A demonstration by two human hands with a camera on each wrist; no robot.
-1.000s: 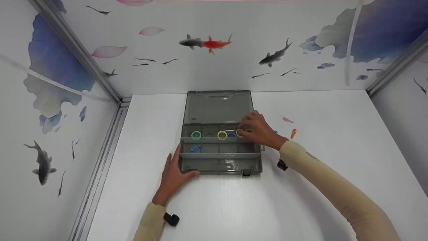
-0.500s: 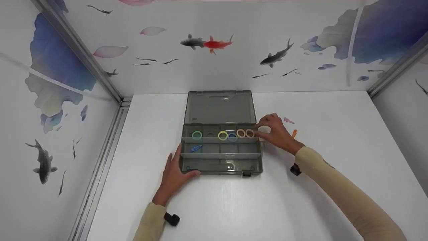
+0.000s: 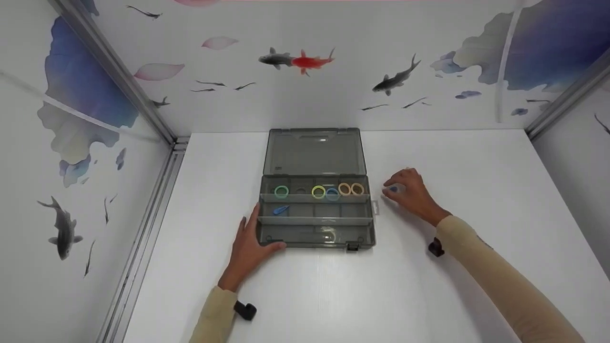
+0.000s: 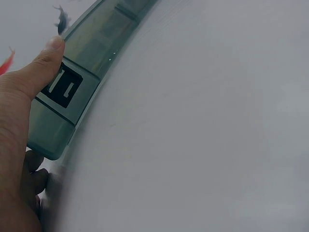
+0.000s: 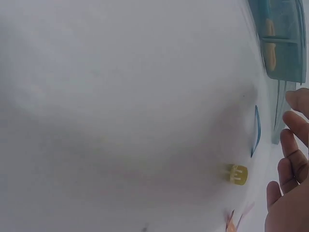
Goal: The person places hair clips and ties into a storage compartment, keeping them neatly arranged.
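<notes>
A translucent grey compartment box [image 3: 295, 233] lies unlatched, its lid [image 3: 314, 152] folded back. My left hand [image 3: 245, 257] rests against its front left corner, thumb [image 4: 46, 60] on the front edge and fingers along the left side. Green [image 3: 281, 192], yellow [image 3: 318, 192], blue [image 3: 332, 194] and tan rings [image 3: 344, 189] stand in the back row; a blue hair clip [image 3: 281, 210] lies in the middle row. Right of the box, my right hand [image 3: 412, 193] hovers, fingers loosely bent and apart, over another blue clip [image 5: 256, 131] and a small yellow claw clip [image 5: 237, 174].
Orange [image 5: 231, 225] and pink [image 5: 247, 209] clips lie on the white table [image 3: 324, 295], at the lower right of the right wrist view. A clear tab [image 3: 375, 207] sticks out from the box's right side. White printed walls close in the back and sides.
My right hand has moved from the back row of the box rightward to above the table, leaving two tan rings uncovered. My left hand has stayed at the corner.
</notes>
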